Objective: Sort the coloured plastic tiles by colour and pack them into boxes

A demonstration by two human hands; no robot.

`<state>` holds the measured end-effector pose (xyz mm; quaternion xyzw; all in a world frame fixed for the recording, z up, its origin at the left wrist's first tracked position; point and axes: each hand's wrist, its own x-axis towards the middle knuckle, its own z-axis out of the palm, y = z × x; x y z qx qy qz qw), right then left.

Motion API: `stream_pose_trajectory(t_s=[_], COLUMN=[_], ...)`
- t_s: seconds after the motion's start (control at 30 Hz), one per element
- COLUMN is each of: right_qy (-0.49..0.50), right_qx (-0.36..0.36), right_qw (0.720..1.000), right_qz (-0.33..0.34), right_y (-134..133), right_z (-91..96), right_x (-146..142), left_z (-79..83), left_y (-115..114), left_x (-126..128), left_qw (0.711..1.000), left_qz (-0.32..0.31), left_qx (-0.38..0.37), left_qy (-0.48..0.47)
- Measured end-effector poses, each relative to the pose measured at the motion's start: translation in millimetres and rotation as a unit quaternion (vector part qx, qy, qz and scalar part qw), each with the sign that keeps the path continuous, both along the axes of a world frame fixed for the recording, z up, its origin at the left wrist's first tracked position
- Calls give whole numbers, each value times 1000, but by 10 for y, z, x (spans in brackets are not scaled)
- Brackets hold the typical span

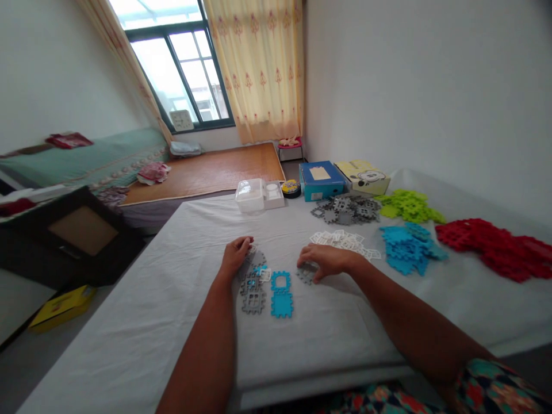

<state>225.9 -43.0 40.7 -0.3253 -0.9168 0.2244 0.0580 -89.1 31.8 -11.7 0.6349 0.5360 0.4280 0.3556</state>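
Note:
My left hand (236, 256) is closed at the far end of a group of grey toothed building tiles (253, 302); what its fingertips pinch is too small to make out. A small white frame piece (265, 275) lies against the grey group, with bits of blue beside it. My right hand (326, 260) curves its thumb and fingers around the edges of a grey building tile (306, 274) low over the cloth. Between the hands, a blue tile with a square hole (282, 281) lies in line with a solid blue tile (282, 304).
Piles of white frames (340, 238), grey tiles (345, 210), green tiles (407, 206), blue tiles (405, 247) and red tiles (495, 247) lie right. A clear plastic box (250, 195), round tin (291, 188), blue box (322, 180) and yellow box (363, 177) stand behind.

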Motion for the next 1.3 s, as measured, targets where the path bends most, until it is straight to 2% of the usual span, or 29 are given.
stream_pose_trajectory(t_s=[0.2,0.27,0.33,0.43,0.5,0.57,0.6,0.63,0.67,0.77,0.8,0.87,0.93,1.03,1.17,1.3], right_qy=[3,39,77,82,38,-15,-29,-30,-19,18,13,-19,-57,-76,-57,-7], right_qx=[-21,-28,4,99,152,207,231,244,241,135,101,75,72,63,63,80], right_qw=[995,990,979,938,899,864,857,865,887,974,987,994,993,991,987,975], right_qz=[-97,-132,-191,-321,-409,-459,-459,-437,-392,-183,-127,-77,-74,-93,-134,-207], right_y=[-4,43,153,418,595,701,710,684,624,290,161,-55,-180,-209,-166,-188], right_z=[-47,-9,67,234,350,438,464,473,465,346,286,163,62,-19,-29,16], right_x=[-6,19,94,324,491,561,534,460,342,-176,-356,-649,-817,-866,-780,-561], left_z=[6,5,3,0,-5,-14,-22,-31,-41,-70,-76,-79,-71,-43,-2,3], left_y=[-1,2,5,7,4,5,7,12,17,33,35,32,24,9,-5,3], left_x=[0,1,1,3,5,6,6,6,6,4,3,3,6,13,19,8], left_qw=[1000,1000,1000,1000,1000,1000,999,999,999,999,999,999,999,1000,1000,1000], left_qz=[0,-1,-2,-3,-5,-6,-5,-4,-2,2,2,-1,-3,-4,-4,-5], left_qx=[1,0,1,9,17,20,21,20,20,20,20,19,17,14,13,13], left_qy=[1,-4,-9,-15,-20,-23,-24,-25,-26,-28,-28,-28,-28,-28,-28,-28])
